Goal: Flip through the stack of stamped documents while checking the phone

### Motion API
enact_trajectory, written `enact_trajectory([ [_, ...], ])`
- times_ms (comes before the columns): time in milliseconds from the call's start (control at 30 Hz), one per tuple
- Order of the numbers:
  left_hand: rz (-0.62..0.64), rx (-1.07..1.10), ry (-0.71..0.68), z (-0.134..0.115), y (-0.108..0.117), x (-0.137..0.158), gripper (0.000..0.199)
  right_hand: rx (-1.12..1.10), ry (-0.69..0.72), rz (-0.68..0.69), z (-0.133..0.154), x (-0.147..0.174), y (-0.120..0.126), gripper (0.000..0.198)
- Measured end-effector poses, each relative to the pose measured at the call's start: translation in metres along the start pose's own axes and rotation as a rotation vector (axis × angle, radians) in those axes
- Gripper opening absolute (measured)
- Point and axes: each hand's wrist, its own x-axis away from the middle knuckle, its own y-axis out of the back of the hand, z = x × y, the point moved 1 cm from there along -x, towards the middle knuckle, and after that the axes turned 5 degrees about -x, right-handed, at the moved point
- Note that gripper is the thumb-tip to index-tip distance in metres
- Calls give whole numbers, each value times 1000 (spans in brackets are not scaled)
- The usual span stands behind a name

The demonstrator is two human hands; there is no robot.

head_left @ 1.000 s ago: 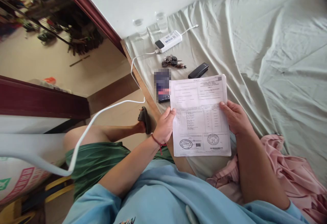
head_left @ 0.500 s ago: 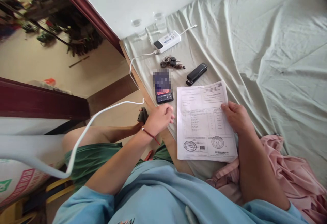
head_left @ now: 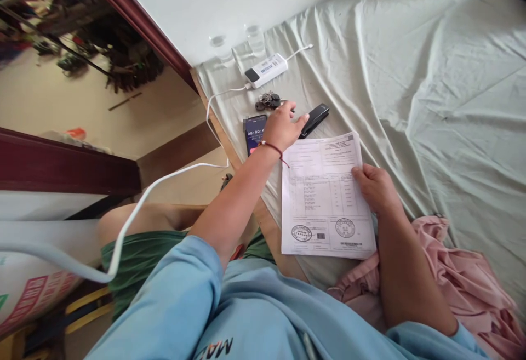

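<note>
My right hand grips the right edge of a stack of printed papers, thumb on top. The top sheet bears a table and two round stamps, and the stack lies on the cloth near the front edge. My left hand reaches over the phone, its fingers apart beside a black stapler. Its thumb is at the stapler's near end; whether it touches is unclear. Part of the phone, which displays a timer, is covered by this hand. A bunch of keys lies just beyond my fingers.
A white power bank with a white cable lies farther back, near two clear cups by the wall. Pink cloth is bunched at the right. The wrinkled pale sheet covers the surface, whose wooden edge runs along the left.
My left hand has moved forward and right, from beside the phone's near end to the stapler, with its fingers now spread. My right hand still holds the papers.
</note>
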Motion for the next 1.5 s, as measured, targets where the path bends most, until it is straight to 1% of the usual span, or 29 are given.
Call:
enact_trajectory([
  [67, 50, -68, -16, -3, -4, -9, 24, -27, -19, 6, -1, 0, 1, 29],
  [133, 62, -128, -50, -6, -6, -15, 21, -95, -56, 31, -1, 1, 1, 28],
  [200, 66, -162, -65, -7, -7, -19, 25, -201, -107, 74, 2, 3, 2, 27],
  [300, 117, -172, -47, -5, -10, -25, 38, -336, -186, 126, 5, 6, 3, 28],
  [367, 159, -154, -38, -3, -11, -28, 43, -383, -217, 135, 7, 6, 3, 27],
  [500, 199, -119, 8, 0, -12, -30, 44, -437, -239, 134, 8, 6, 4, 27],
  [600, 194, -114, 65, 2, -12, -27, 45, -464, -264, 129, 9, 6, 5, 28],
  [800, 223, -86, 87, 3, -15, -22, 58, -490, -257, 159, 8, 7, 8, 31],
  [1000, 207, 68, 224, 12, -14, -20, 55, -480, -267, 201, 9, 8, 11, 34],
  [1100, 179, 49, 234, 20, -12, -16, 57, -480, -271, 203, 9, 9, 10, 34],
  [1200, 182, 30, 242, 24, -11, -11, 55, -452, -260, 202, 8, 8, 9, 34],
  [1367, 186, 81, 289, 19, -7, -5, 55, -386, -248, 191, 6, 7, 10, 31],
  [1500, 188, 112, 286, 15, -5, -4, 55, -344, -243, 168, 4, 6, 10, 30],
])
